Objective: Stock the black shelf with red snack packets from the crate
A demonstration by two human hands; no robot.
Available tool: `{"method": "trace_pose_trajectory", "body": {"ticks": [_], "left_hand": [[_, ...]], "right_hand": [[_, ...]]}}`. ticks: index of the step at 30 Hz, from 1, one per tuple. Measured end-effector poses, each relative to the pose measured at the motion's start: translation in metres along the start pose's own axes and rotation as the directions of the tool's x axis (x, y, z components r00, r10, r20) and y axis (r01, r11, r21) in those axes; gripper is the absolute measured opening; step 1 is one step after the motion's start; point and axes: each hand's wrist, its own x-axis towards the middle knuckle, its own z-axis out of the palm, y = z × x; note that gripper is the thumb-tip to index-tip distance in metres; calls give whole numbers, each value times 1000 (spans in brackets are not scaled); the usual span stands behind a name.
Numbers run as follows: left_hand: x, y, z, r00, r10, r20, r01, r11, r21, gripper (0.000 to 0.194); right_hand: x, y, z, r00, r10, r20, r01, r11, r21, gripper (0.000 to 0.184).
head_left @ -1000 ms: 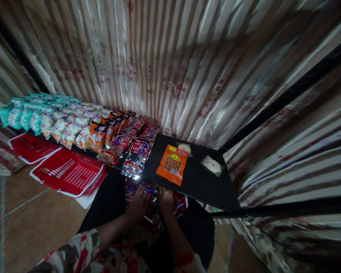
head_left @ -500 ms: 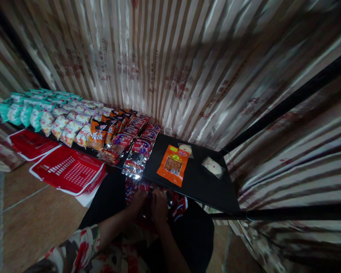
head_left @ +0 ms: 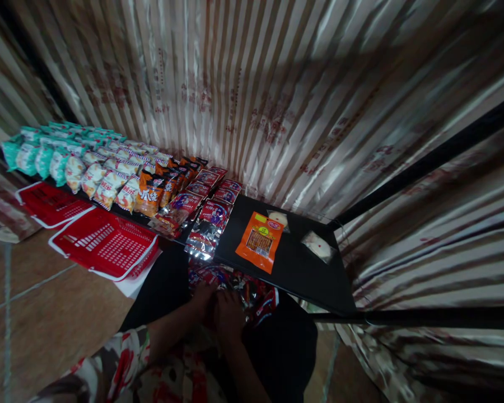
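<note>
On my lap, just below the front edge of the black shelf [head_left: 294,268], lies a heap of red and dark snack packets [head_left: 252,288]. My left hand [head_left: 204,296] and my right hand [head_left: 229,309] are close together at the near side of this heap. Their fingers look curled in on a red packet, though dim light and the hands themselves hide most of it. Shiny red snack packets [head_left: 210,218] lie overlapped in rows on the shelf just beyond my hands. An orange snack packet [head_left: 260,240] lies flat on the shelf to their right.
Two white items in clear wrappers [head_left: 318,246] lie on the shelf's right part. Orange bags [head_left: 149,193], white bags [head_left: 109,184] and teal bags [head_left: 27,157] stand in rows leftward. Red baskets [head_left: 113,240] sit below at left. A striped curtain [head_left: 252,101] hangs behind; a black bar [head_left: 428,159] slants at right.
My hands have come slightly closer together and lower over the packets on my lap. The view has shifted a little, and the goods on the shelf stay in place.
</note>
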Motion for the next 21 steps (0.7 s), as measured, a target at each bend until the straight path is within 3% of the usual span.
{"method": "trace_pose_trajectory", "body": {"ticks": [5, 11, 16, 21], "left_hand": [[-6, -2, -3, 999, -30, 28, 31, 999, -39, 27], [-11, -1, -6, 997, -37, 68, 38, 999, -11, 21], [-25, 7, -7, 988, 11, 155, -10, 1000, -9, 25], [-36, 13, -7, 972, 37, 230, -47, 998, 38, 28]], "right_hand": [[-11, -8, 2, 999, -33, -37, 34, 999, 27, 32], [-20, -1, 1, 991, -13, -132, 40, 978, 207, 24], [-24, 20, -1, 955, 140, -260, -63, 957, 282, 23], [-23, 35, 1, 908, 300, -291, -182, 911, 371, 39]]}}
